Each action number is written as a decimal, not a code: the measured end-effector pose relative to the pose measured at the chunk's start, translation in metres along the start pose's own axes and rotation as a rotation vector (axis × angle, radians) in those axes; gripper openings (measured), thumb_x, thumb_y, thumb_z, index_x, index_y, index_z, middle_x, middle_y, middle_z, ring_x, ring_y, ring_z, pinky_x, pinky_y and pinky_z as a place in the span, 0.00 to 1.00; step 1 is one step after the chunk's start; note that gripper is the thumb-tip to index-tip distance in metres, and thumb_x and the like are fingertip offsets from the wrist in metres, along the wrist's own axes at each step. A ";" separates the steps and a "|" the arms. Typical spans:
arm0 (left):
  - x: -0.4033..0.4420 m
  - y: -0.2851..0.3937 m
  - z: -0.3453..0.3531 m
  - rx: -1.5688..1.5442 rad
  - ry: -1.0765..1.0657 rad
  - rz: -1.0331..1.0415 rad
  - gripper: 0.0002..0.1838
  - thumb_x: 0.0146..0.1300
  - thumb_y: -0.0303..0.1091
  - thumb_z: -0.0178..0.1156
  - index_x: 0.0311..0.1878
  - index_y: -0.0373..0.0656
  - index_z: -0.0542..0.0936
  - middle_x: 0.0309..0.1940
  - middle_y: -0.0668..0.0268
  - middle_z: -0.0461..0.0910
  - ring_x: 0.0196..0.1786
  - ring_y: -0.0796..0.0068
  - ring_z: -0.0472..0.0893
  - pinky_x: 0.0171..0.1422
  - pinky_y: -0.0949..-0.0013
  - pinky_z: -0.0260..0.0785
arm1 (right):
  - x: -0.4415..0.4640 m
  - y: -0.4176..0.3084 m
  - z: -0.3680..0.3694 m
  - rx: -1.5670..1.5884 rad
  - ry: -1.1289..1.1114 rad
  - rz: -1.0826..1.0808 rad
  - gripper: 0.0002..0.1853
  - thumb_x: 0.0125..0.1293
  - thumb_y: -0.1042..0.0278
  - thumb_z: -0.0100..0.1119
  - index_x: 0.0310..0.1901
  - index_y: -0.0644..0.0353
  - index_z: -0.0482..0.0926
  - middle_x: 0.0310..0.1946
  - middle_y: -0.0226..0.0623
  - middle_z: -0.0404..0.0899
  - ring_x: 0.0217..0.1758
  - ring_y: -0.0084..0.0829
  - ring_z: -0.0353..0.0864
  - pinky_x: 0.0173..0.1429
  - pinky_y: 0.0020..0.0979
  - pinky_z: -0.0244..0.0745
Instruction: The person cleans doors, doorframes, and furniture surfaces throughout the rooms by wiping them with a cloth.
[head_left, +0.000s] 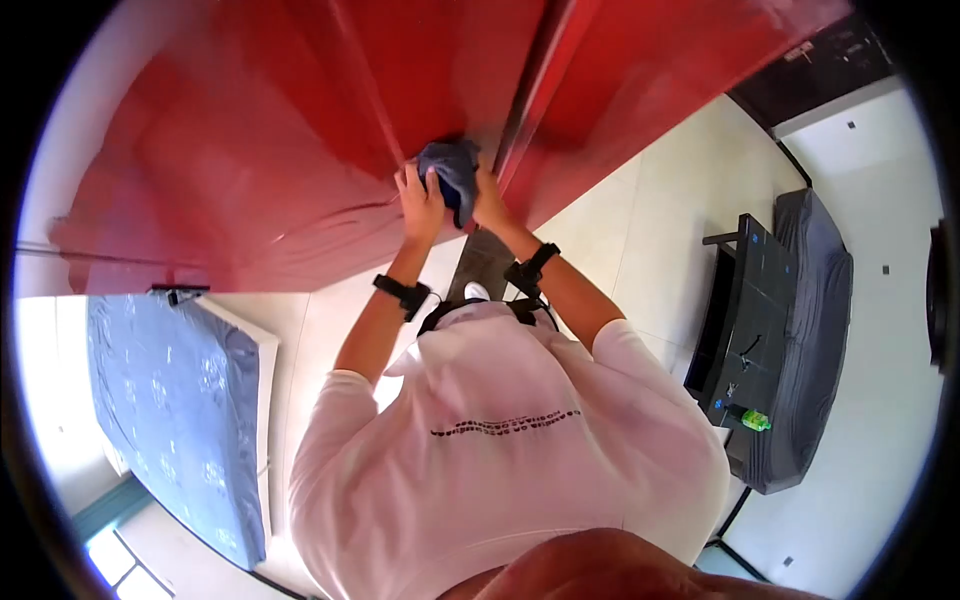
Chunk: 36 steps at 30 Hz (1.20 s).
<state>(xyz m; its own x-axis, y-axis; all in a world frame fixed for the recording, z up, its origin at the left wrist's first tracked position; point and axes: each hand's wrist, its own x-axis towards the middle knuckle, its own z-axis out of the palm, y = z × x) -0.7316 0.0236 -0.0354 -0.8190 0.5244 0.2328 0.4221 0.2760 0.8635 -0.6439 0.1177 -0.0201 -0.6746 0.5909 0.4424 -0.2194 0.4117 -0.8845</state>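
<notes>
A dark blue-grey cloth (455,172) is bunched up between my hands, against the glossy red door (270,140). My left hand (421,205) grips the cloth from its left side, fingers pointing up and thumb on the fabric. On the other side, my right hand (488,203) holds the cloth's right edge; its fingertips are partly hidden behind the folds. Each wrist wears a black strap with a small device. A dark vertical gap and raised edge (532,95) run down the red surface just right of my right hand.
A dark door handle (180,293) sticks out at the lower left of the red door. Behind to the left stands a bed with a blue mattress (170,420). At the right are a black table (765,300), a green-labelled bottle (755,420) and a dark grey sofa (820,350).
</notes>
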 end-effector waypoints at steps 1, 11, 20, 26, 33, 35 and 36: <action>-0.009 -0.026 0.008 -0.443 0.058 -0.208 0.22 0.74 0.36 0.47 0.67 0.38 0.65 0.63 0.49 0.69 0.63 0.52 0.71 0.67 0.55 0.62 | 0.013 -0.023 0.012 -0.117 0.091 0.156 0.20 0.69 0.62 0.56 0.56 0.67 0.68 0.42 0.57 0.77 0.51 0.59 0.75 0.54 0.44 0.72; -0.002 -0.059 -0.059 -1.470 -0.071 -0.681 0.31 0.69 0.62 0.40 0.63 0.52 0.72 0.60 0.68 0.77 0.61 0.65 0.76 0.60 0.55 0.72 | 0.053 -0.071 0.047 -0.576 -0.316 -0.494 0.19 0.50 0.67 0.67 0.46 0.55 0.74 0.37 0.40 0.76 0.43 0.46 0.77 0.43 0.45 0.73; 0.035 -0.157 0.064 -1.910 -0.343 -0.248 0.24 0.68 0.50 0.37 0.41 0.46 0.80 0.33 0.56 0.81 0.36 0.59 0.80 0.33 0.58 0.69 | 0.025 0.038 -0.031 -1.019 -0.522 -0.288 0.20 0.54 0.67 0.61 0.51 0.44 0.75 0.44 0.31 0.76 0.44 0.39 0.82 0.40 0.40 0.81; 0.031 -0.024 0.138 -1.331 0.144 -0.875 0.29 0.69 0.58 0.37 0.52 0.46 0.77 0.48 0.61 0.80 0.49 0.62 0.80 0.51 0.56 0.72 | 0.037 0.042 -0.077 -1.183 -0.682 -0.248 0.19 0.58 0.66 0.60 0.52 0.46 0.76 0.49 0.33 0.77 0.46 0.40 0.82 0.41 0.39 0.81; 0.036 -0.020 0.154 -1.238 0.281 -0.724 0.32 0.71 0.61 0.37 0.57 0.44 0.75 0.51 0.65 0.79 0.53 0.65 0.77 0.58 0.60 0.70 | 0.041 0.024 -0.110 -0.982 -0.633 -0.452 0.21 0.54 0.65 0.63 0.52 0.51 0.76 0.50 0.36 0.76 0.49 0.40 0.80 0.45 0.40 0.79; 0.025 -0.001 0.119 -0.987 0.217 -0.661 0.33 0.72 0.61 0.35 0.58 0.43 0.75 0.51 0.65 0.78 0.53 0.66 0.77 0.57 0.61 0.71 | 0.041 -0.001 -0.109 -0.888 -0.617 -0.440 0.22 0.52 0.64 0.65 0.51 0.51 0.76 0.49 0.35 0.75 0.51 0.40 0.79 0.48 0.40 0.78; 0.028 0.017 0.096 -0.752 0.145 -0.566 0.34 0.73 0.61 0.33 0.58 0.43 0.75 0.51 0.64 0.78 0.52 0.67 0.77 0.56 0.63 0.71 | 0.052 -0.007 -0.106 -0.780 -0.643 -0.501 0.23 0.52 0.64 0.65 0.52 0.51 0.76 0.51 0.37 0.75 0.52 0.41 0.77 0.50 0.40 0.77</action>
<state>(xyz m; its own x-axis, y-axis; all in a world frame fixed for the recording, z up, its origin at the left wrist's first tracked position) -0.7105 0.1204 -0.0573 -0.8868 0.3526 -0.2989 -0.3714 -0.1588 0.9148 -0.6029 0.2188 0.0251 -0.9211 -0.1371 0.3644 -0.2194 0.9560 -0.1949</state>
